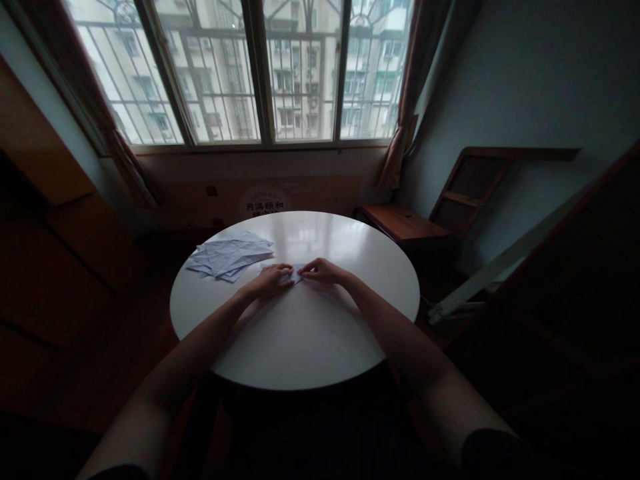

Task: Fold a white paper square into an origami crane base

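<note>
Both of the person's bare forearms reach out over a round white surface [300,340], and the two hands meet near its middle. The left hand [271,281] lies knuckles up with its fingers curled down onto a small sheet of paper [296,273]. The right hand [323,271] sits just beside it, fingers bent and fingertips touching the same sheet from the other side. The view is too small and dim to tell whether either hand pinches an edge or only presses down on it.

The small sheet of paper lies flat on the surface, directly under and between the fingertips of both hands. It is pale, white to faintly bluish, with only a narrow strip showing in the gap between the hands. That strip seems to taper toward a point, as a folded piece would, though its creases cannot be made out.

Beyond the left hand and out to its left, a loose stack of papers [230,257] of the same pale colour rests on the surface, its sheets fanned and overlapping at odd angles, near the hand but not touching it. Well beyond both hands a wide barred window [260,73] fills the far wall. Past the right hand, off the surface, stands a low wooden bench [405,223] against the wall
</note>
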The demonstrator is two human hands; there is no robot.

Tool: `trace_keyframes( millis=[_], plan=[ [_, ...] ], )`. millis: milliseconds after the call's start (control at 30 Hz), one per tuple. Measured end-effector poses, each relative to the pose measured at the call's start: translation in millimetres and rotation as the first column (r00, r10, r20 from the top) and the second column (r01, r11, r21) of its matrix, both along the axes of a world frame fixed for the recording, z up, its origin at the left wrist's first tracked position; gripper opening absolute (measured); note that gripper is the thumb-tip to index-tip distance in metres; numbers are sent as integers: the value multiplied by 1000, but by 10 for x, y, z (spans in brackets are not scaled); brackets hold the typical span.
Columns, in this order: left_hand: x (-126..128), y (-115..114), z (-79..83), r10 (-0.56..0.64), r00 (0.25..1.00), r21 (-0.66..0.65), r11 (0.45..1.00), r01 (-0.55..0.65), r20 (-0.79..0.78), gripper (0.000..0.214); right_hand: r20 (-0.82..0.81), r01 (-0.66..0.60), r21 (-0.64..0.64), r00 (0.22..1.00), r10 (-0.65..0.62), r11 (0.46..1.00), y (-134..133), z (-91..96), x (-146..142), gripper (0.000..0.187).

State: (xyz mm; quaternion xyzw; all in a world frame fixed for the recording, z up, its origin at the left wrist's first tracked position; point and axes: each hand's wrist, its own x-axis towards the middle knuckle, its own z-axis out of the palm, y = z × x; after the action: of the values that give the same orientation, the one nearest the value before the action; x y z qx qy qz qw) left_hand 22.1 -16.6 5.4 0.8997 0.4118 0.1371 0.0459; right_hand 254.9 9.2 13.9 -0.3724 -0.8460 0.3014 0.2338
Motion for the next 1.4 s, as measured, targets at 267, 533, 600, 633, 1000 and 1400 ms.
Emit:
trace_keyframes(
  millis=[267,533,600,633,1000,1400],
  plan=[
    [-11,36,-37,-34,996,-10,999,35,79,33,8,9,-25,1000,-9,1000,-20,22,6,30],
    [-12,2,-4,-20,995,-39,999,23,96,34,-15,-31,-23,999,31,999,-18,32,24,31],
    [-12,-12,9,-23,996,-38,999,26,91,34,-5,-43,-25,999,43,999,-41,61,23,32],
    [-12,-20,17,-21,996,-39,999,25,90,35,-2,-49,-20,999,49,999,-54,76,22,33],
    [10,-44,39,-30,996,-33,999,33,86,38,11,-81,-27,997,81,996,-77,115,35,39],
    [8,-48,39,-43,995,-23,999,45,85,40,-15,-59,-24,998,59,998,-37,72,31,36]
  ],
)
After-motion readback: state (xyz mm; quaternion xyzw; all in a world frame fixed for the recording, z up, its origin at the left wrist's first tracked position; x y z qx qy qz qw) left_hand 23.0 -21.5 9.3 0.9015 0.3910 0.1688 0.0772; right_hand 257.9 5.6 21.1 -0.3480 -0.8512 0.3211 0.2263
